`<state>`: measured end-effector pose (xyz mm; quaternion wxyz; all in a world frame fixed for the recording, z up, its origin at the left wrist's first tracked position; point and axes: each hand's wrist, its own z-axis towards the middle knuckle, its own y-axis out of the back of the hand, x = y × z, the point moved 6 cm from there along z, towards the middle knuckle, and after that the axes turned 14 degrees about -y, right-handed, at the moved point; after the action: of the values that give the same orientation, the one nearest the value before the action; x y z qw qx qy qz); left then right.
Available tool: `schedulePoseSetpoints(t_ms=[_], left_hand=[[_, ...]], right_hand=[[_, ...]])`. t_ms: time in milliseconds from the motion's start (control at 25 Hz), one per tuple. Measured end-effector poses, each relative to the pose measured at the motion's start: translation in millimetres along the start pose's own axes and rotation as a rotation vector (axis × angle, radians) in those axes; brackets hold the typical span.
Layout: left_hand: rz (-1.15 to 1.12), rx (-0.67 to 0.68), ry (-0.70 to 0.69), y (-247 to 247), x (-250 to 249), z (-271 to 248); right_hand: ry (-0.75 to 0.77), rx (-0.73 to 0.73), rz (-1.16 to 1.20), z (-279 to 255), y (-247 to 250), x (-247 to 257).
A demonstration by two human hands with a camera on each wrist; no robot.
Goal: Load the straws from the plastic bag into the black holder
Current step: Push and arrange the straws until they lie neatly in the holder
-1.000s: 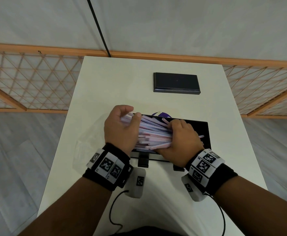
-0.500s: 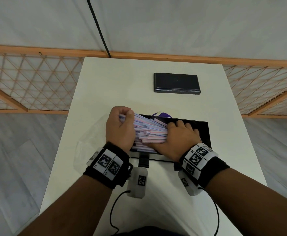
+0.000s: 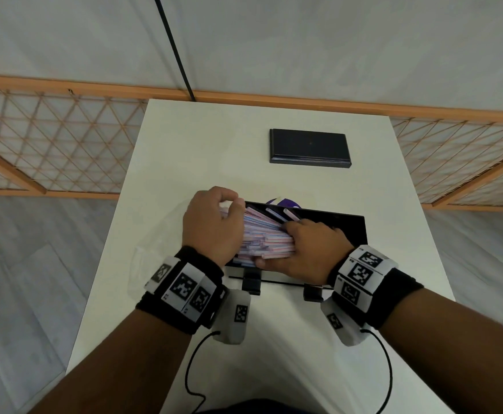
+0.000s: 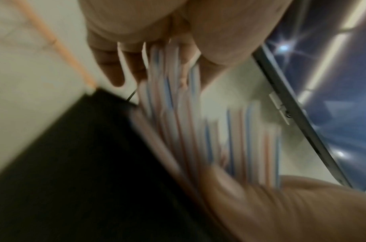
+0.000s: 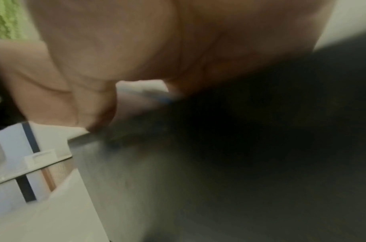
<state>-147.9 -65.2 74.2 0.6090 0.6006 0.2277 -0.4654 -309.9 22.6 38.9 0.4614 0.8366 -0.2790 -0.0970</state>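
A thick bundle of pink-and-blue striped straws (image 3: pixel 263 237) lies crosswise over the open black holder (image 3: pixel 354 231) in the middle of the white table. My left hand (image 3: pixel 211 225) grips the bundle's left end, fingers curled round it. My right hand (image 3: pixel 307 249) holds the right end, fingers over the straws and down inside the holder. In the blurred left wrist view the straws (image 4: pixel 198 131) run from my fingers (image 4: pixel 113 68) along the holder's black edge (image 4: pixel 74 163). The clear plastic bag (image 3: pixel 154 252) lies flat on the table left of my left wrist.
A black lid (image 3: pixel 310 147) lies flat at the far middle of the table (image 3: pixel 184 150). Something purple (image 3: pixel 280 202) shows just behind the holder. Wooden lattice railings (image 3: pixel 50 138) stand to both sides beyond the table. A black cable (image 3: pixel 193 377) hangs from my wrist cameras.
Both hands have pushed the bundle lower into the holder and drawn slightly closer together; the right hand has slid left over the straws and sunk deeper.
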Motion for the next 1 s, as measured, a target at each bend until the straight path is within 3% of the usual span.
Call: schedulePoseSetpoints(t_ms=[80, 120, 160, 280, 320, 400, 520, 760, 1000], left_hand=[[0.063, -0.039, -0.106, 16, -18, 5], [0.019, -0.056, -0.096, 20, -25, 8], [-0.115, -0.068, -0.021, 20, -30, 12], [-0.704, 0.016, 0.486, -13, -37, 8], [-0.797, 0.057, 0.600, -24, -41, 3], [-0.833, 0.065, 0.700, -36, -47, -3], [-0.839, -0.033, 0.764, -38, -50, 0], [-0.850, -0.191, 0.765, -18, -45, 12], [-0.964, -0.134, 0.857, -24, -41, 11]], right_hand=[[0.063, 0.116, 0.061, 2, 2, -1], [0.082, 0.159, 0.059, 3, 3, -2], [0.089, 0.185, 0.041, 5, 3, -2], [0.116, 0.184, -0.001, 9, 3, 2], [0.126, 0.172, -0.002, 11, 2, 4], [0.147, 0.108, 0.034, 12, 7, 5], [0.188, 0.043, 0.046, 8, 17, 3], [0.210, 0.092, -0.059, 7, 15, 3], [0.255, 0.127, -0.012, 17, 7, 15]])
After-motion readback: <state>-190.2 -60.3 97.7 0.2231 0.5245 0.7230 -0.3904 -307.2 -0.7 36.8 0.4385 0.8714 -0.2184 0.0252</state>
